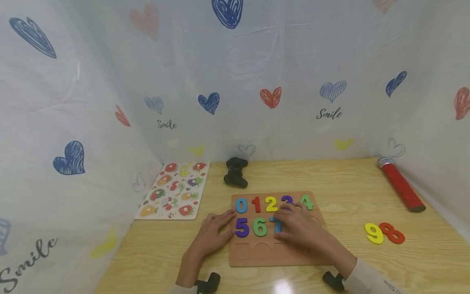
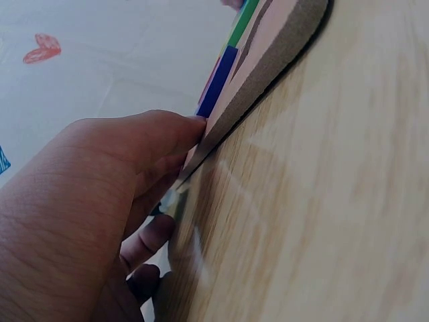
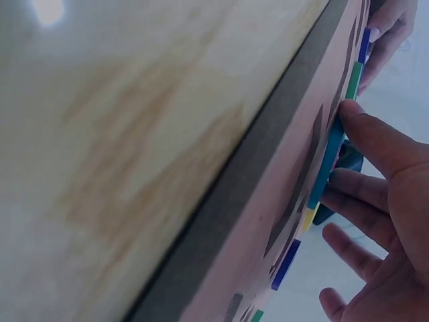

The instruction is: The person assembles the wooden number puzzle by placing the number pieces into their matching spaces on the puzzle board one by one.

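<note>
A brown puzzle board lies on the table with coloured number pieces on it. Thumb and fingers of my right hand pinch the blue number 7, the thumb at one end, as the right wrist view shows. Part of the purple 3 is hidden behind this hand. At the board's left edge rests my left hand, index finger by the upper corner and thumb tip beside the purple 5. The green 6 sits between the 5 and the 7. Along the top row are 0, 1, 2, 3 and 4.
A yellow 9 and a red 8 lie on the table right of the board. Farther back are a red flashlight-like cylinder, a black game controller and a fruit puzzle board. A heart-printed curtain encloses the table.
</note>
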A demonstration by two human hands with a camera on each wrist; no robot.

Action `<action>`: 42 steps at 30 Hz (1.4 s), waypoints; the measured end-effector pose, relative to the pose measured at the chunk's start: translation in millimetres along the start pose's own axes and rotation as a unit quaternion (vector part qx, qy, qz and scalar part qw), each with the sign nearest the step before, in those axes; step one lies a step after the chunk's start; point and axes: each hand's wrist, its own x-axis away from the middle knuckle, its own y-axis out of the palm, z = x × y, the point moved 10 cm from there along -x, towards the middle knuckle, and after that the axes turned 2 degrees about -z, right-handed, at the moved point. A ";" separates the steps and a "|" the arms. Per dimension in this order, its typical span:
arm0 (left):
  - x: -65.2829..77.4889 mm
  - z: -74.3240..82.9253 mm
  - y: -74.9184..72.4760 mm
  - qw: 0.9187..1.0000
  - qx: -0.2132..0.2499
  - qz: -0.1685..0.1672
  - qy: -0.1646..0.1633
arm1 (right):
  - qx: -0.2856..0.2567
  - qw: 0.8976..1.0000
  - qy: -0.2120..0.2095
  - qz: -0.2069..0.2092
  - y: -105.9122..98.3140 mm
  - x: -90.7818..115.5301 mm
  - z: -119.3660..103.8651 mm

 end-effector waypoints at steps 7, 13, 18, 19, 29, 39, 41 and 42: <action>-4.6 5.2 1.5 1.000 0.003 0.001 0.008 | -0.005 1.000 0.002 0.001 -3.4 5.2 5.4; -6.8 8.5 1.9 1.000 0.000 0.000 0.010 | -0.010 1.000 0.010 0.013 -9.8 10.7 9.1; -6.9 10.2 1.4 1.000 0.001 0.000 0.012 | 0.010 0.999 0.016 0.025 -17.4 18.0 13.3; -6.8 10.6 1.0 1.000 0.001 0.000 0.012 | 0.018 0.999 0.015 0.029 -18.9 20.2 14.3; -3.5 7.5 -0.2 1.000 0.012 0.008 0.015 | 0.018 0.999 -0.004 0.048 -29.7 42.9 25.5; -0.3 4.7 -0.5 1.000 0.015 0.004 0.003 | 0.024 0.999 0.021 0.040 -35.2 62.0 45.5; 0.2 5.0 -1.3 1.000 0.016 0.004 0.003 | 0.022 0.999 0.023 0.041 -36.8 65.3 48.3; 0.4 4.8 -1.5 1.000 0.016 0.004 0.003 | 0.022 0.999 0.023 0.042 -37.6 67.0 49.6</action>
